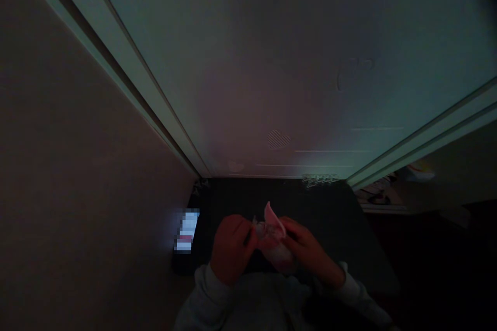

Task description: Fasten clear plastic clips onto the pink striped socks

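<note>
Low in the dim head view, a small pink pouch-like thing (277,251) is held between my two hands, above a dark table. One pointed pink flap stands up at its top, and a crinkled, see-through part shows near the left. My left hand (233,243) is closed, its thumb and fingers pinching that left edge. From the other side, my right hand (306,248) grips the pink thing near the flap, fingers partly hidden behind it. Poor light leaves the exact kind of this thing unclear.
A lit phone-like screen (187,231), blurred out, lies at the table's left edge beside a wall (77,139). Behind the dark table (330,217) rises a pale panel (252,88) with a striped heart mark. Shelf items (417,171) show at the right.
</note>
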The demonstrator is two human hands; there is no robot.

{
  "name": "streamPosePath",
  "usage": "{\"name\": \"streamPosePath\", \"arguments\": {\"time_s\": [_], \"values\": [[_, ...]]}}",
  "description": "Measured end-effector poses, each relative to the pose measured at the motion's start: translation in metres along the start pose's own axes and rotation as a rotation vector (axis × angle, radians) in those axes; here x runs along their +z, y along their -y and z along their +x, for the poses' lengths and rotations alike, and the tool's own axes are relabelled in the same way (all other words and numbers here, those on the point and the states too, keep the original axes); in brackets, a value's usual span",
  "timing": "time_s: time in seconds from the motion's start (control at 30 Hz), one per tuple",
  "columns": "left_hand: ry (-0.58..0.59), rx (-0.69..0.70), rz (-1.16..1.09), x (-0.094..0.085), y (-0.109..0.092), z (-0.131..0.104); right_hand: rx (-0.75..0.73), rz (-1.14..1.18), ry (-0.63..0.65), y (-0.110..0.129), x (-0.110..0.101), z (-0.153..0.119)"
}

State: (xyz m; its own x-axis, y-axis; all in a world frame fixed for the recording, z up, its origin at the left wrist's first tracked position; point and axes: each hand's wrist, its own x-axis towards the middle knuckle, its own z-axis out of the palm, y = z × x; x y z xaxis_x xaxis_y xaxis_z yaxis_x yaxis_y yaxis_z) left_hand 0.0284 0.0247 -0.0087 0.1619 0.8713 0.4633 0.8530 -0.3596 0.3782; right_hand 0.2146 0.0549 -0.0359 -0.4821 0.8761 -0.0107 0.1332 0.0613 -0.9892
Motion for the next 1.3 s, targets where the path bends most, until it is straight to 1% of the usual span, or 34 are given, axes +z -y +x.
{"name": "streamPosePath", "arguments": {"time_s": [0.13, 0.23, 0.37, 0.5, 0.57, 0.63, 0.7, 0.77, 0.87, 0.97, 1.1, 1.17, 1.3], "values": [[0.088, -0.080, -0.162, -0.004, -0.003, 0.002, -0.025, -0.064, 0.034, 0.006, 0.000, -0.003], [0.144, -0.169, -0.338, -0.007, -0.006, 0.002, 0.010, -0.059, 0.065, 0.009, 0.002, -0.005], [0.175, -0.332, -0.537, -0.009, -0.007, 0.000, 0.057, -0.100, 0.040, 0.011, 0.002, -0.006], [0.193, -0.453, -0.719, -0.008, -0.003, -0.003, -0.017, -0.148, 0.009, 0.014, 0.001, -0.006], [0.214, -0.499, -0.789, -0.008, -0.001, -0.003, -0.069, -0.100, -0.020, 0.015, 0.002, -0.006], [0.235, -0.532, -0.851, -0.008, 0.000, -0.001, -0.073, -0.021, -0.063, 0.013, 0.004, -0.007], [0.250, -0.541, -0.889, -0.009, -0.001, 0.000, -0.033, 0.033, -0.123, 0.010, 0.006, -0.008], [0.254, -0.542, -0.907, -0.009, -0.002, 0.001, -0.008, 0.034, -0.168, 0.008, 0.008, -0.009], [0.237, -0.550, -0.917, -0.009, -0.004, 0.000, -0.043, -0.051, -0.181, 0.007, 0.008, -0.010], [0.220, -0.550, -0.898, -0.008, -0.004, -0.002, -0.091, -0.149, -0.138, 0.009, 0.007, -0.011], [0.237, -0.522, -0.904, -0.009, -0.002, -0.001, -0.142, -0.204, -0.095, 0.010, 0.007, -0.012], [0.254, -0.510, -0.920, -0.010, -0.001, 0.000, -0.162, -0.217, -0.073, 0.009, 0.007, -0.013], [0.313, -0.506, -0.955, -0.012, 0.002, 0.000, -0.174, -0.205, 0.026, 0.009, 0.004, -0.013]]}}
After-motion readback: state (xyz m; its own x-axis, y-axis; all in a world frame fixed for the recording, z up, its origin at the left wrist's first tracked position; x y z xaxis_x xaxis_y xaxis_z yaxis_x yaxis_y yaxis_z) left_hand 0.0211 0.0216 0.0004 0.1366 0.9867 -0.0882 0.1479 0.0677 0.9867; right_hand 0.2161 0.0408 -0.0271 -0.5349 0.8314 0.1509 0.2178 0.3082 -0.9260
